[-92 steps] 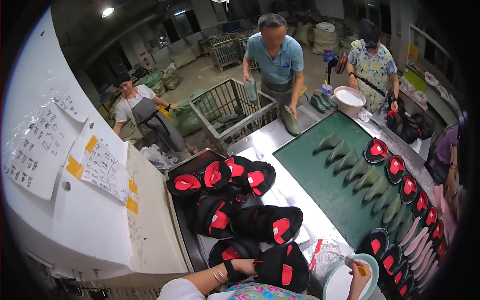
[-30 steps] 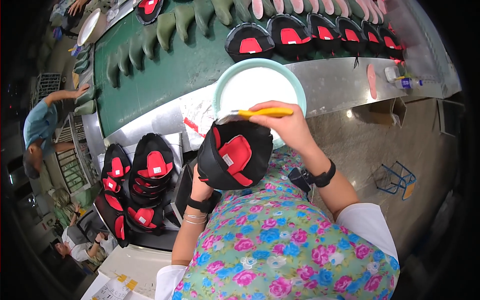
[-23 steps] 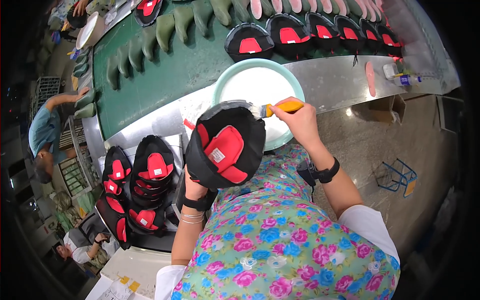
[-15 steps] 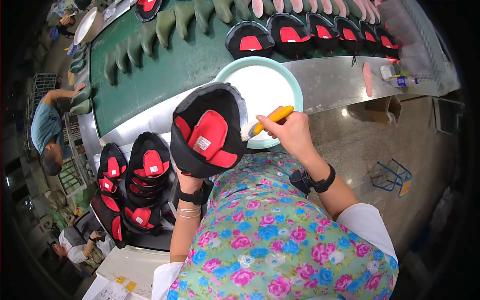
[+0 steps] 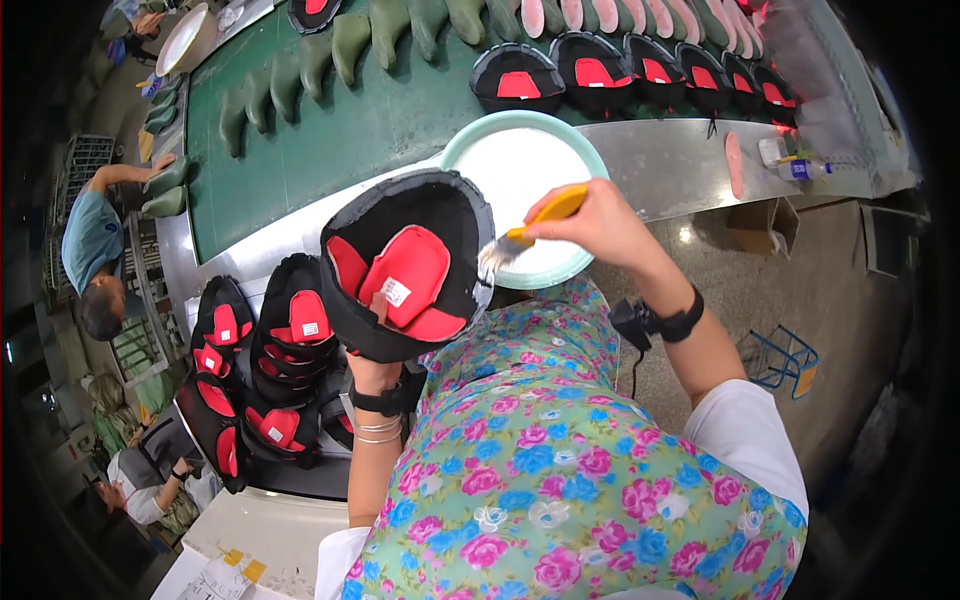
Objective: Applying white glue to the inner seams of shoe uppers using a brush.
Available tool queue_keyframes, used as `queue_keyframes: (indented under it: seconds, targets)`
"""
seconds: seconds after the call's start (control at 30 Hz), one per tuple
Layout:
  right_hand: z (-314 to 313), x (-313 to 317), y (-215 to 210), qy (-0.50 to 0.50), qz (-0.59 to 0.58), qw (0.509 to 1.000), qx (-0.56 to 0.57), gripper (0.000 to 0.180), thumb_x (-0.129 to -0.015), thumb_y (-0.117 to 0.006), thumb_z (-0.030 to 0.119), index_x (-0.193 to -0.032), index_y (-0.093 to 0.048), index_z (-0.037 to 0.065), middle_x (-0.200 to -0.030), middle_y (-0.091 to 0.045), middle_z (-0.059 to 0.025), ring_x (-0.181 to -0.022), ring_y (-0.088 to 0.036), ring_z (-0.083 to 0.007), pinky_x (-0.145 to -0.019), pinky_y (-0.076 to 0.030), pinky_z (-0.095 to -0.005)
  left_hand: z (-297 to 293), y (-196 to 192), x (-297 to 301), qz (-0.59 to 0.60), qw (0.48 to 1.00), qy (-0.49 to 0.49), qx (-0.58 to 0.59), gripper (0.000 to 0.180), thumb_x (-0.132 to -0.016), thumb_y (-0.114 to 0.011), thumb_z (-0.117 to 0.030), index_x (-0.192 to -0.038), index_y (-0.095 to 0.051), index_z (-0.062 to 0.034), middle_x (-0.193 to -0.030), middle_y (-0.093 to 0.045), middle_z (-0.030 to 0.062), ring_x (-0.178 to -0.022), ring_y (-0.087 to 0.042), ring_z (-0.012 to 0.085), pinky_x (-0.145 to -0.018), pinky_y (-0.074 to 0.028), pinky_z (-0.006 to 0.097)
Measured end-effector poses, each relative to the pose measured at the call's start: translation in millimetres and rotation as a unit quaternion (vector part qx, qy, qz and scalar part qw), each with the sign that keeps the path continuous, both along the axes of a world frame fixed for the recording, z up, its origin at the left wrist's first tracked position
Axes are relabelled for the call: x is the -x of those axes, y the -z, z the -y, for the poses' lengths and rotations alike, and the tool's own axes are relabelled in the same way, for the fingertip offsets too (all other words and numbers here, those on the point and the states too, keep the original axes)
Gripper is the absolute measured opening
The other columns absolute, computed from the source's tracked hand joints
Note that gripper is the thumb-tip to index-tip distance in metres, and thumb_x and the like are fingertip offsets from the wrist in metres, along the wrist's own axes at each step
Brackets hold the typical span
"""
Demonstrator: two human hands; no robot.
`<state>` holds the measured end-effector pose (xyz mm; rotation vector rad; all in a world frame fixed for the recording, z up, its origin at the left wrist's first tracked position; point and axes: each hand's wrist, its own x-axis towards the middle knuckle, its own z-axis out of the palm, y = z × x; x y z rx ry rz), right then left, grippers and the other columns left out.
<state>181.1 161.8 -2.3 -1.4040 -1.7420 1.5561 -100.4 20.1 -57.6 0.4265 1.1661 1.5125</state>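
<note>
My left hand (image 5: 372, 372) grips a black shoe upper (image 5: 455, 215) with a red lining from below, its thumb reaching inside by the tongue. The opening is tilted up toward me, its grey lower edge spread wide. Between the fingertips of my right hand (image 5: 612, 228) is a paintbrush (image 5: 562, 206) with a yellow handle. Its pale bristles touch the upper's right edge, where a white wet smear shows. Just behind the upper, a mint-rimmed basin (image 5: 590, 160) holds white liquid. The upper hides part of the basin and most of my left fingers.
Stacked black-and-red uppers (image 5: 285, 335) lie at my left. Beyond the metal ledge (image 5: 660, 160), a green belt (image 5: 290, 185) carries green foot forms (image 5: 350, 50), pink insoles (image 5: 605, 15) and a row of uppers (image 5: 590, 85). Co-workers (image 5: 95, 235) are at far left; a blue-framed stool (image 5: 785, 360) stands right.
The upper has shifted slightly left and turned a little, exposing my left thumb inside. My right hand has moved right and up, the brush tip staying at the upper's right edge.
</note>
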Motion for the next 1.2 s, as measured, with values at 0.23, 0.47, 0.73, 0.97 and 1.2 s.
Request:
queue_keyframes:
  seconds: [0.23,0.47,0.73,0.97,1.2]
  targets:
    - [-55,24,-11,-0.042,0.015,0.993,-0.112,0.020,-0.069,-0.077,0.015,-0.084,-0.072,0.002,-0.073,-0.069,-0.0073,-0.064,-0.063,-0.0124,-0.063,-0.049,-0.0259,15,-10,11,0.036,0.998,-0.010,0.045,0.037,-0.092,-0.052,0.000,-0.126,-0.052,-0.0150,-0.120,-0.058,0.0082,-0.108,-0.058,0.0188,-0.093,-0.048,0.036]
    - [-34,37,-1,-0.005,0.081,0.982,-0.169,0.033,-0.070,-0.076,0.028,-0.073,-0.067,-0.003,-0.064,-0.065,-0.0130,-0.057,-0.063,-0.0202,-0.055,-0.048,-0.0305,25,-14,20,0.064,0.997,-0.012,0.042,0.042,-0.091,-0.054,-0.003,-0.131,-0.046,-0.0106,-0.124,-0.056,0.0084,-0.111,-0.056,0.0203,-0.096,-0.046,0.036]
    - [-8,51,-67,-0.016,-0.046,0.998,-0.050,0.020,-0.078,-0.072,0.017,-0.084,-0.069,-0.002,-0.072,-0.066,-0.0062,-0.063,-0.062,-0.0091,-0.058,-0.048,-0.0227,22,8,52,0.204,0.969,-0.065,0.125,0.033,-0.084,-0.060,-0.017,-0.114,-0.054,-0.0047,-0.098,-0.065,0.0095,-0.081,-0.065,0.0181,-0.062,-0.052,0.027]
    - [-2,119,-90,-0.328,-0.189,0.922,-0.084,0.021,-0.080,-0.073,0.011,-0.100,-0.071,0.006,-0.088,-0.071,-0.0056,-0.078,-0.064,-0.0109,-0.071,-0.049,-0.0235,17,-2,47,0.012,0.975,0.222,0.022,0.043,-0.090,-0.058,-0.018,-0.128,-0.047,0.0001,-0.122,-0.057,0.0172,-0.108,-0.059,0.0269,-0.091,-0.051,0.037]
    - [-25,139,-49,-0.249,-0.112,0.958,-0.093,0.018,-0.080,-0.072,0.014,-0.094,-0.071,0.002,-0.086,-0.070,-0.0068,-0.076,-0.064,-0.0102,-0.071,-0.050,-0.0234,16,8,37,-0.135,0.963,0.208,-0.107,0.019,-0.084,-0.062,-0.009,-0.101,-0.062,-0.0022,-0.110,-0.062,0.0136,-0.102,-0.061,0.0235,-0.090,-0.050,0.036]
